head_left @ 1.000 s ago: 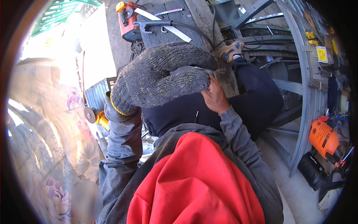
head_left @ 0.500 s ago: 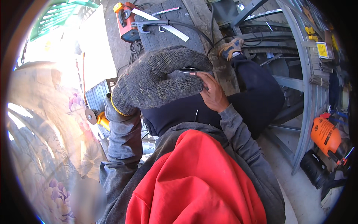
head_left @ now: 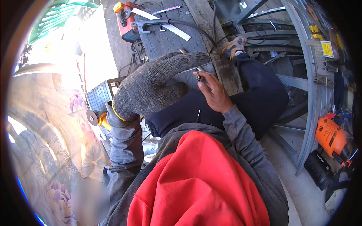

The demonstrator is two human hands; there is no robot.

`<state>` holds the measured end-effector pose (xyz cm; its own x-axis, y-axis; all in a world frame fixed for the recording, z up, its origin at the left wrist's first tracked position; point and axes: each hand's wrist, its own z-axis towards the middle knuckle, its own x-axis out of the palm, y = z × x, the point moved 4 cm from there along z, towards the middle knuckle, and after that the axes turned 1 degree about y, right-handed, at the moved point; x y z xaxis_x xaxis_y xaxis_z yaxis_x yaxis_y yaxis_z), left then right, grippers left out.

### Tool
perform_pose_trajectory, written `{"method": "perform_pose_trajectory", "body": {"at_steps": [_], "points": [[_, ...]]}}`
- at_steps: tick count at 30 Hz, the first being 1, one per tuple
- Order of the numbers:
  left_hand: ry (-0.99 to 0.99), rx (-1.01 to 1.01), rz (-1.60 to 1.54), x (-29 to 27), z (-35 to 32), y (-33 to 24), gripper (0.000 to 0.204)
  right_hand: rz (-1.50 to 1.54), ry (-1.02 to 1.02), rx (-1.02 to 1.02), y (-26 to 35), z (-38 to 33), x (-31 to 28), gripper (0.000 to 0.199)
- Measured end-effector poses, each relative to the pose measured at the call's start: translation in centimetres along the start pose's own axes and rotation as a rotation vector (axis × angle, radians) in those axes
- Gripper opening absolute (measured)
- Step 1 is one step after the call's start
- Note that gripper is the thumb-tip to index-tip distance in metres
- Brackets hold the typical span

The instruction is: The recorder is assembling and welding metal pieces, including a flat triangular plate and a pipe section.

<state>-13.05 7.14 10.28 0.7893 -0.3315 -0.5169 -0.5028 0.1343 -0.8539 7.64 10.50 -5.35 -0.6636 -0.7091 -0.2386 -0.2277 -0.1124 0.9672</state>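
My left hand [head_left: 158, 88] wears a grey knit glove and hovers over my lap, fingers stretched out straight and thumb apart, curled around nothing. A thin metal rod [head_left: 205, 64] runs past its fingertips toward the right. My bare right hand [head_left: 213, 92] pinches a small dark metal tool [head_left: 198, 76] between thumb and fingers, just right of the glove. Both hands are above my dark trouser leg [head_left: 260, 90] and the edge of a dark wooden board [head_left: 166, 43].
A red power tool [head_left: 126, 20] and a flat metal ruler [head_left: 167, 25] lie at the board's far end. An angle grinder [head_left: 95, 117] sits at the left. At the right, an orange drill [head_left: 331, 136] lies beside a curved grey metal frame [head_left: 307, 86].
My gloved left hand has moved left and opened out, uncovering my right hand. The right hand now shows the small tool and the thin rod.
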Motion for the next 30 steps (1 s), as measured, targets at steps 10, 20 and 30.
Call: {"method": "perform_pose_trajectory", "body": {"at_steps": [10,20,30], "points": [[-0.079,0.005,-0.134,0.5,1.3,-2.3,0.089,-0.049,-0.093,-0.033,0.6,0.3,-1.0,0.033],[-0.072,-0.116,-0.250,-0.4,0.5,-1.1,0.090,0.002,-0.104,0.021,0.7,0.4,-0.9,0.032],[-0.440,-0.046,-0.542,-2.8,-0.3,2.7,0.073,-0.036,0.033,-0.021,2.7,2.3,-2.3,0.038]]}}
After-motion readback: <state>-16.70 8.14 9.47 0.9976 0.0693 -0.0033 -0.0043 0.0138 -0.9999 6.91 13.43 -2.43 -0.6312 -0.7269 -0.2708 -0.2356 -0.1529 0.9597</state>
